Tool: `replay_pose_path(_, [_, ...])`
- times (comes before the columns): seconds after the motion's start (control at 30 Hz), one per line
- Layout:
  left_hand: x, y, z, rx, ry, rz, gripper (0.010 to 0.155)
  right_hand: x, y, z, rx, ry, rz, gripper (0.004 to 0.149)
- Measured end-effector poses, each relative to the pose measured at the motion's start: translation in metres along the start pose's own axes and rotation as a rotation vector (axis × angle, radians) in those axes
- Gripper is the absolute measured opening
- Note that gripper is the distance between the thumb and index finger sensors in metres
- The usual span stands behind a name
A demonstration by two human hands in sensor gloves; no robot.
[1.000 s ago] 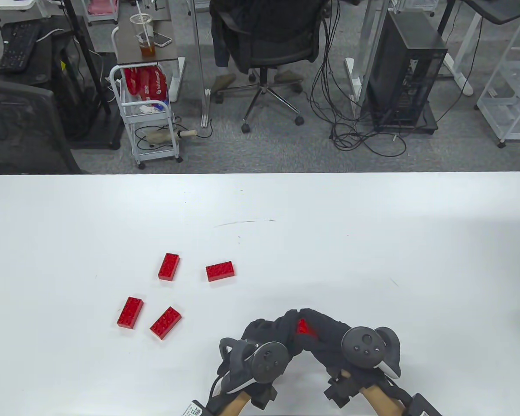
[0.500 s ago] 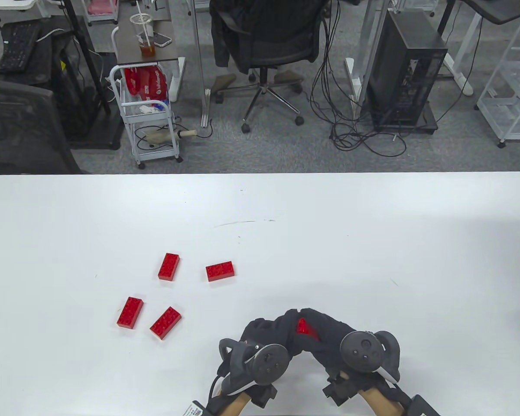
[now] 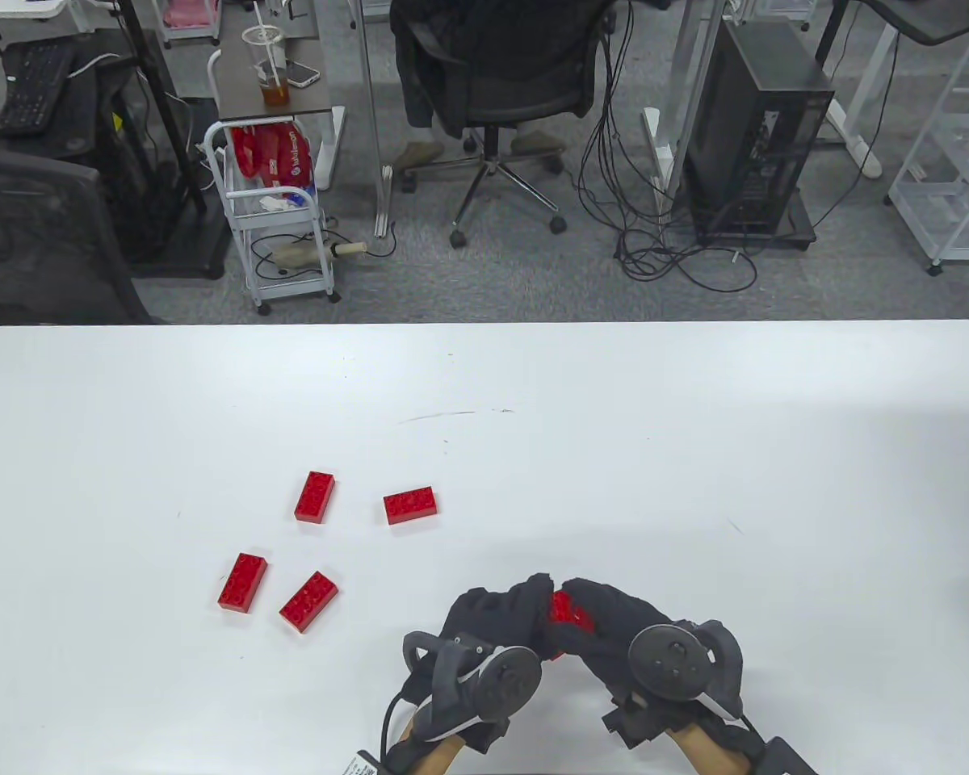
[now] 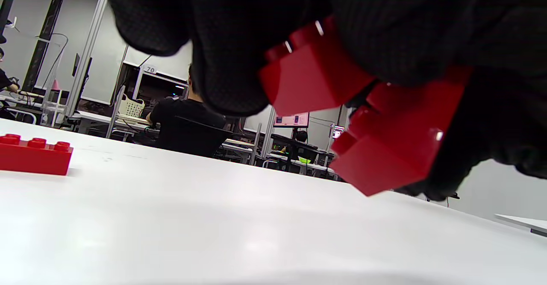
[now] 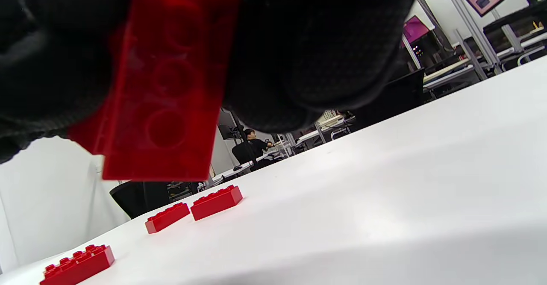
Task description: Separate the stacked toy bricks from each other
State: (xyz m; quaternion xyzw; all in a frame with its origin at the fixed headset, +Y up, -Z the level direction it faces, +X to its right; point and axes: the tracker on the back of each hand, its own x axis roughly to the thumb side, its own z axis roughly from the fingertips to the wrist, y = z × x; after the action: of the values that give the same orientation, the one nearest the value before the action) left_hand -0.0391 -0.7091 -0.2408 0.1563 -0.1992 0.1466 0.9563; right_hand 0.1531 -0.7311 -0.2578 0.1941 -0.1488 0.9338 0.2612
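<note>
Mid-separation on the last stacked pair. My left hand [image 3: 492, 617] and right hand [image 3: 614, 622] meet fingertip to fingertip at the table's 6 o'clock edge, both closed around the red brick stack [image 3: 567, 611], held up off the white table [image 3: 694, 452].

The left wrist view shows two bricks between my fingers: the upper brick [image 4: 314, 77] is canted against the lower brick [image 4: 395, 148], with a dark wedge of gap opening on one side. So I judge the stud joint is partly cracked, not yet released. I can't tell which hand owns which brick; gloves cover most of both.

The right wrist view shows a brick underside [image 5: 164, 92] with its round tubes, pinched under my fingers and clear of the tabletop.

Already loose on the table, at 9 to 10 o'clock from my hands, well apart from them:
- far-left single brick [image 3: 315, 496]
- far-right single brick [image 3: 410, 505]
- near-left single brick [image 3: 242, 581]
- near-right single brick [image 3: 308, 601]

All four lie flat, studs up, none touching.

Next move, my call: finish the hinge. Keep one brick fixed, rotate the other further about the joined edge until the studs let go, then pull the hands apart. Needs a firm pinch on the short sides; the smooth faces look slippery under gloves. Then set both down beside the loose four, not on top of them.

Risk: a sudden release flinging a brick off the near edge.
</note>
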Motion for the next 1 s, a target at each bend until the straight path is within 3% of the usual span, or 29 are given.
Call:
replay_pose_path(0.1, [-0.01,-0.001,-0.002,-0.038,0.042,-0.105,0.072,-0.002,0.002,0.0,0.003,-0.007,0.017,0.067])
replay_pose_path(0.33, [-0.048,0.001,-0.008,-0.123,0.202,-0.158,0.069,-0.008,0.001,-0.001,0.007,0.008,0.012,0.067])
replay_pose_path(0.6, [-0.085,0.009,-0.008,-0.145,0.357,-0.144,0.068,-0.008,-0.001,-0.002,0.01,0.008,0.012,0.066])
replay_pose_path(1.0, [-0.111,-0.005,-0.009,-0.266,0.448,-0.186,0.068,-0.008,-0.002,-0.003,0.01,0.005,0.022,0.066])
